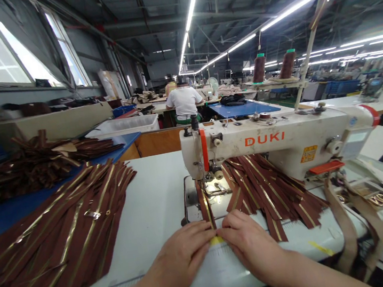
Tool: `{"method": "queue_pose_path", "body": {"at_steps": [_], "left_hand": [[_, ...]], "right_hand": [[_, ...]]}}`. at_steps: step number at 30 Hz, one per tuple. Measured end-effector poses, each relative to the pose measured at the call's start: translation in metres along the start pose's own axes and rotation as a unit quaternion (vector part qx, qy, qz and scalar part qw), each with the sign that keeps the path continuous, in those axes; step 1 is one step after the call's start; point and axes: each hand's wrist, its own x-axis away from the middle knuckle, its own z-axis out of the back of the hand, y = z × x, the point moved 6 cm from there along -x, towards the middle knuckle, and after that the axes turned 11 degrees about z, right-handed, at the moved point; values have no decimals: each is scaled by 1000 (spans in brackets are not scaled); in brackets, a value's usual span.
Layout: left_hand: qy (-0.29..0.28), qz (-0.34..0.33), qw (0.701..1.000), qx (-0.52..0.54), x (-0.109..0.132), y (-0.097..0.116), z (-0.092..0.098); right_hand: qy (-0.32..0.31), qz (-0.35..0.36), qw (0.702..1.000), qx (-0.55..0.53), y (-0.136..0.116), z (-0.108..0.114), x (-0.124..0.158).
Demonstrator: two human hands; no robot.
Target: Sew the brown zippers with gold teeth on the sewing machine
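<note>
A brown zipper (206,210) with gold teeth runs from under the presser foot area of a white sewing machine (230,143) toward me. At its near end my left hand (182,254) is closed, fingertips pinching the tape from the left. My right hand (250,244) meets it from the right, its fingers also pressed together on that end. The fingertips of both hands almost touch. More brown zippers (266,185) lie fanned beneath the machine's arm, just beyond my right hand. On the left, a large pile of zippers (68,232) spreads over the tabletop.
A small tray (377,198) with gold rings sits at the right, beside hanging beige straps (343,222). Two brown thread cones (259,68) stand on a rack behind. A blue table (130,140) with brown strips adjoins on the left. A person in white (184,100) sits ahead.
</note>
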Motion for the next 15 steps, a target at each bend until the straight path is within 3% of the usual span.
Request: {"method": "queue_pose_path", "body": {"at_steps": [3,8,15], "left_hand": [[-4,35,999,27,-8,-1,-1],[-22,16,999,21,-14,8,-2],[-40,15,998,38,-10,5,-5]], "right_hand": [[-17,13,1000,23,-3,0,0],[-44,35,998,38,-5,3,3],[-6,20,1000,-16,5,10,7]]}}
